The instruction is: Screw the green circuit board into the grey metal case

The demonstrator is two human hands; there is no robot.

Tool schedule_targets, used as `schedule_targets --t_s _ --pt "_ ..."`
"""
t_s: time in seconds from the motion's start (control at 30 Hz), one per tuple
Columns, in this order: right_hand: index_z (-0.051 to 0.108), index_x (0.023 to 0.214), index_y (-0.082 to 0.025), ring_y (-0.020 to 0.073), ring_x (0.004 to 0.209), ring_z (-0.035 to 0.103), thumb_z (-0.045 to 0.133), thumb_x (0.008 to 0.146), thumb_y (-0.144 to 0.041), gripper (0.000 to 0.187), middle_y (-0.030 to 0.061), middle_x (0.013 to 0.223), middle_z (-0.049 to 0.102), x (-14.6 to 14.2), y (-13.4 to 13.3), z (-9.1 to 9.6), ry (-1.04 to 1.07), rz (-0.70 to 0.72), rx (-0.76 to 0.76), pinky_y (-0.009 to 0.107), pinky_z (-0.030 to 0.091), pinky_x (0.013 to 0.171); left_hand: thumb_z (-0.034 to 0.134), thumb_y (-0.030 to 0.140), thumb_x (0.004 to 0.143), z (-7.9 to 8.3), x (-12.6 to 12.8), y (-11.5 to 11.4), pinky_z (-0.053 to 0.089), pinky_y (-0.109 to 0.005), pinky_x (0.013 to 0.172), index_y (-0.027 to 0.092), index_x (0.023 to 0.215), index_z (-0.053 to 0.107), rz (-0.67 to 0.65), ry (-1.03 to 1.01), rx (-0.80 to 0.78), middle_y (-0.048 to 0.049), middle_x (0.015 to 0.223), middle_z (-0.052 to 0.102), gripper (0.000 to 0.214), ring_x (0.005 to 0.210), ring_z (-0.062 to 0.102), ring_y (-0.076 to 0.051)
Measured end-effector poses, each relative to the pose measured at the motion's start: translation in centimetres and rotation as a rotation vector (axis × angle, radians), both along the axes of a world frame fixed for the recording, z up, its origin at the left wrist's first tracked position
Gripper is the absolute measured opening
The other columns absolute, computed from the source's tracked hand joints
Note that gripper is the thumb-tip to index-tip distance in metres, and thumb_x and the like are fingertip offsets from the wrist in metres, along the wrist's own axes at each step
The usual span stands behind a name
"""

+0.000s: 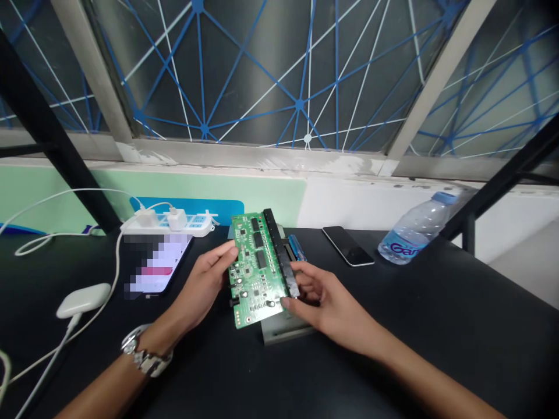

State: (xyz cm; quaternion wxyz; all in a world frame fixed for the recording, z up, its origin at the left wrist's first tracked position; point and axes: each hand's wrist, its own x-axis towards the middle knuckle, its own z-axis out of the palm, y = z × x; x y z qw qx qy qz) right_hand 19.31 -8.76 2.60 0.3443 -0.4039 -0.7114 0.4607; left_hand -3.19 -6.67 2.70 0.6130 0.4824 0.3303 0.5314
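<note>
A green circuit board (257, 273) with black chips and a long black connector strip (282, 253) along its right side is held tilted between my two hands. My left hand (212, 273) grips its left edge, thumb on the top face. At the lower right, my right hand (323, 297) pinches the connector side, thumb near the board's corner. Beneath the board lies a grey metal plate or case (288, 331), mostly hidden. Just behind the strip a small blue part (297, 247) shows; I cannot make out what it is.
A lit phone (161, 265) lies at left, by a white power strip (198, 225) with chargers. White cables (117, 256) and a white earbud case (82, 299) sit further left. At right are a dark phone (348, 245) and a tilted water bottle (414, 230) near a black frame post (469, 233).
</note>
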Motion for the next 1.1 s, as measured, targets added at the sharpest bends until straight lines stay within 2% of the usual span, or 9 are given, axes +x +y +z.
schedule_targets --t_s 0.1,0.2,0.27,0.37,0.47,0.53,0.63,0.87,1.1 --pt "0.057 0.113 -0.017 0.0151 0.071 0.059 0.065 0.085 -0.025 0.03 0.0013 0.081 0.064 0.0 0.2 -0.2 0.025 0.043 -0.075 0.029 0.047 0.064 0.057 0.034 0.093 0.5 0.1 -0.6 0.043 -0.047 0.099 0.015 0.134 0.058 -0.106 -0.022 0.018 -0.0145 0.122 0.067 0.045 0.118 0.057 -0.033" --pt "0.061 0.112 -0.016 0.0167 0.075 0.061 0.057 0.089 -0.021 0.024 0.0027 0.083 0.065 -0.2 0.0 -0.2 -0.018 0.038 -0.033 0.03 0.048 0.068 0.061 0.03 0.09 0.8 0.2 -1.4 0.044 -0.049 0.097 0.016 0.141 0.05 -0.249 -0.043 0.049 -0.0166 0.118 0.066 0.054 0.115 0.059 -0.034" --pt "0.063 0.109 -0.016 0.0161 0.071 0.059 0.053 0.091 -0.019 0.021 0.0025 0.081 0.065 -0.3 -0.2 -0.1 -0.073 0.022 0.007 0.029 0.047 0.064 0.066 0.027 0.087 0.7 0.4 -1.7 0.045 -0.047 0.097 0.02 0.145 0.045 -0.301 -0.019 0.067 -0.0154 0.119 0.065 0.062 0.113 0.059 -0.033" --pt "0.064 0.108 -0.016 0.0156 0.066 0.058 0.05 0.092 -0.019 0.021 0.0024 0.08 0.065 -0.5 -0.3 -0.1 -0.125 0.012 0.05 0.028 0.046 0.061 0.073 0.024 0.081 0.2 0.9 -1.9 0.043 -0.045 0.1 0.026 0.146 0.042 -0.203 0.05 0.116 -0.0129 0.129 0.058 0.072 0.121 0.054 -0.032" --pt "0.063 0.111 -0.016 0.0174 0.071 0.061 0.049 0.093 -0.019 0.023 0.0037 0.082 0.067 -0.9 -0.4 0.1 -0.154 0.026 0.093 0.03 0.048 0.066 0.078 0.025 0.076 -0.5 1.6 -1.9 0.039 -0.045 0.105 0.029 0.148 0.037 -0.074 0.098 0.122 -0.0128 0.143 0.046 0.083 0.134 0.041 -0.034" --pt "0.062 0.115 -0.017 0.0182 0.071 0.062 0.05 0.092 -0.019 0.026 0.0043 0.084 0.069 -1.2 -0.6 0.2 -0.174 0.03 0.121 0.031 0.049 0.07 0.077 0.029 0.077 -0.9 2.0 -2.0 0.039 -0.048 0.106 0.029 0.15 0.033 -0.102 0.093 0.093 -0.014 0.148 0.041 0.085 0.135 0.039 -0.035" --pt "0.06 0.12 -0.017 0.018 0.066 0.062 0.049 0.092 -0.019 0.03 0.0034 0.08 0.069 -1.4 -0.8 0.3 -0.216 0.033 0.144 0.031 0.049 0.07 0.073 0.03 0.082 -1.1 2.4 -2.0 0.04 -0.047 0.106 0.028 0.15 0.029 -0.178 0.074 0.08 -0.0147 0.146 0.044 0.081 0.132 0.044 -0.034" --pt "0.055 0.127 -0.02 0.0203 0.07 0.064 0.049 0.087 -0.015 0.041 0.0022 0.076 0.067 -1.7 -1.1 -0.4 -0.343 -0.003 0.172 0.028 0.046 0.064 0.07 0.031 0.085 -1.0 3.0 -2.1 0.042 -0.04 0.105 0.027 0.147 0.033 -0.141 0.057 0.079 -0.0123 0.141 0.051 0.073 0.127 0.051 -0.03" --pt "0.053 0.133 -0.02 0.0175 0.067 0.063 0.046 0.096 -0.026 0.039 0.0005 0.073 0.065 -1.7 -1.0 0.0 -0.208 0.018 0.103 0.029 0.05 0.066 0.069 0.031 0.085 -0.8 2.7 -2.0 0.041 -0.044 0.104 0.025 0.147 0.036 -0.114 0.007 0.021 -0.0136 0.139 0.054 0.07 0.127 0.051 -0.031"
